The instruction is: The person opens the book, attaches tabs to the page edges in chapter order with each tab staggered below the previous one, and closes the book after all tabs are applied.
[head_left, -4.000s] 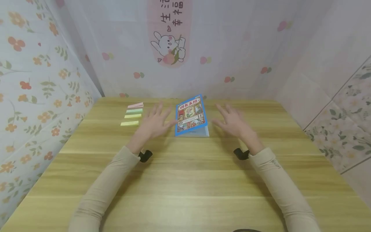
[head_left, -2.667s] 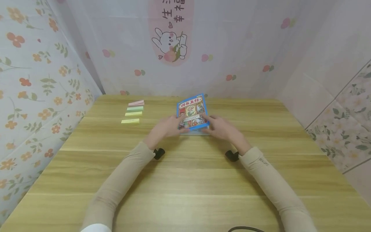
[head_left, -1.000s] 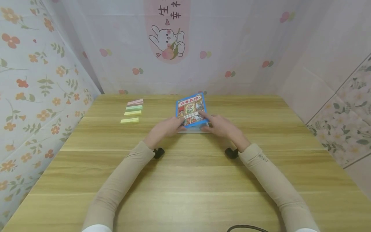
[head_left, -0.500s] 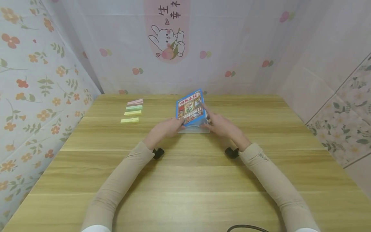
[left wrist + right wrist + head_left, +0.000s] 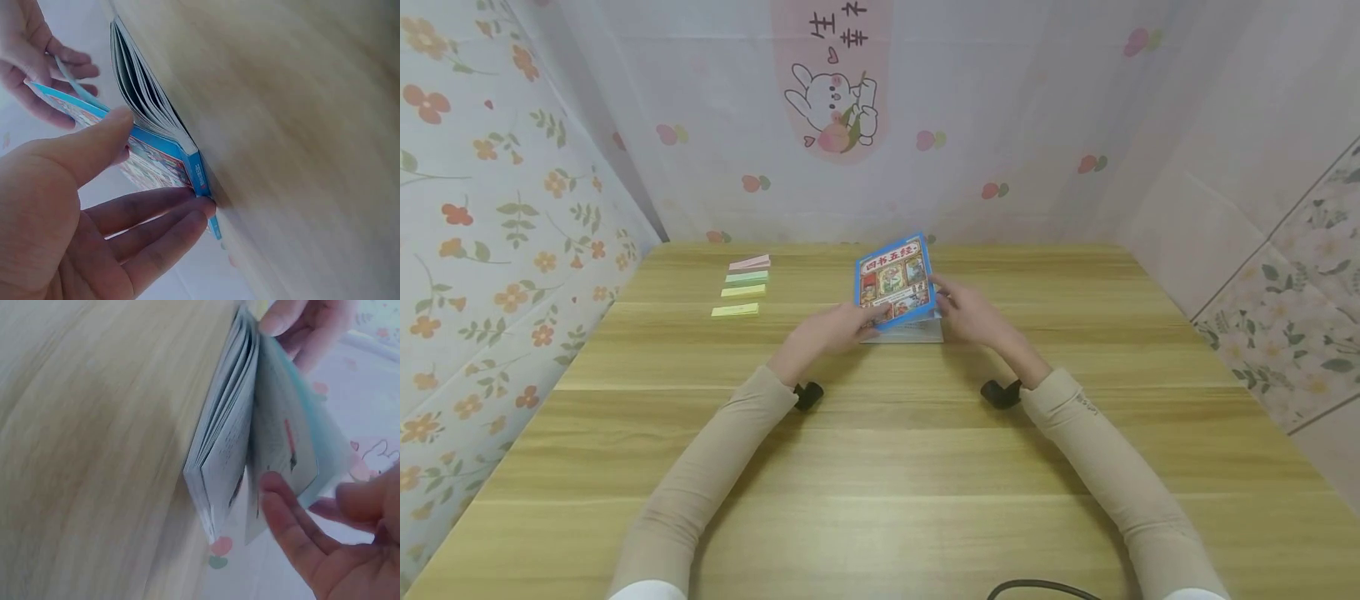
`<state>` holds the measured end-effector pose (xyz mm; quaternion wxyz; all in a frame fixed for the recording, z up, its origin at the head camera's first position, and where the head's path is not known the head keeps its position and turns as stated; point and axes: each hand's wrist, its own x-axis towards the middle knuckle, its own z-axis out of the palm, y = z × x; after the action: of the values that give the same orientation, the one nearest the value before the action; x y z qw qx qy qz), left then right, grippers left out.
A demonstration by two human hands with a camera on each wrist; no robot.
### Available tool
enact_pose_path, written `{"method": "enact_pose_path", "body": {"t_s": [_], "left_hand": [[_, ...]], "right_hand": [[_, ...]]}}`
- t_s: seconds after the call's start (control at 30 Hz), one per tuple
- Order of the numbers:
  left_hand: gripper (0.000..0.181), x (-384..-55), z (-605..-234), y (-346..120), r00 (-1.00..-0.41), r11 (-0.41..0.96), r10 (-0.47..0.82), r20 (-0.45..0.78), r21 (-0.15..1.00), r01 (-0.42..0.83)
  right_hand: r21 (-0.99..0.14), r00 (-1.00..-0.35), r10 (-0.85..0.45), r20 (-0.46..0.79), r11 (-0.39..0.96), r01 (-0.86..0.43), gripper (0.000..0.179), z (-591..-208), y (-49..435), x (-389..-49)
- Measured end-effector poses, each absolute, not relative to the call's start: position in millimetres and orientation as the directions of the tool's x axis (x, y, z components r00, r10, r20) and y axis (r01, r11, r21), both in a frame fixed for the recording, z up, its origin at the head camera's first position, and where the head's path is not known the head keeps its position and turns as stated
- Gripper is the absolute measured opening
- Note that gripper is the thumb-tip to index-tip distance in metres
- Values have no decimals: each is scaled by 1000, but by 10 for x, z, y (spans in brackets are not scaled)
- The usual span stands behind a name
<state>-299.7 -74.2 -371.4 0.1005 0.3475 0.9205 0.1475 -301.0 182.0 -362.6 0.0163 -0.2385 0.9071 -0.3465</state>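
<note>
A small book with a blue-bordered, picture-filled cover lies near the table's far edge, its front cover raised off the pages. My left hand holds it at the spine side. In the left wrist view the left thumb presses on the cover near its lower edge, and fingertips touch the blue spine. At the free edge is my right hand. In the right wrist view its fingers reach inside against a printed page under the cover, with the thumb on the outer side.
Left of the book, pink, green and yellow sticky note strips lie in a column on the wooden table. A dark cable shows at the near edge. Patterned curtains hang behind and at both sides.
Both hands came in from beside the book to its two sides. The right fingers moved from the cover's front to its right edge. The cover rose, then tipped down slightly.
</note>
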Motion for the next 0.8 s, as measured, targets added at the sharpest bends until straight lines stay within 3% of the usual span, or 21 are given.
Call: {"method": "enact_pose_path", "body": {"t_s": [0.13,0.37,0.8], "left_hand": [[54,-2991,-3714,-738,-740,715,669,-72,334,614],[59,-2975,-3748,-729,-744,709,667,-47,346,614],[60,-2981,-3749,-696,-747,707,662,-56,376,598]], "right_hand": [[-705,-911,-382,155,603,-373,41,-3588,1801,-2979],[-755,-947,-279,160,583,-299,53,-3580,1767,-2956],[-864,-962,-239,131,448,-229,45,-3505,1745,-2914]]}}
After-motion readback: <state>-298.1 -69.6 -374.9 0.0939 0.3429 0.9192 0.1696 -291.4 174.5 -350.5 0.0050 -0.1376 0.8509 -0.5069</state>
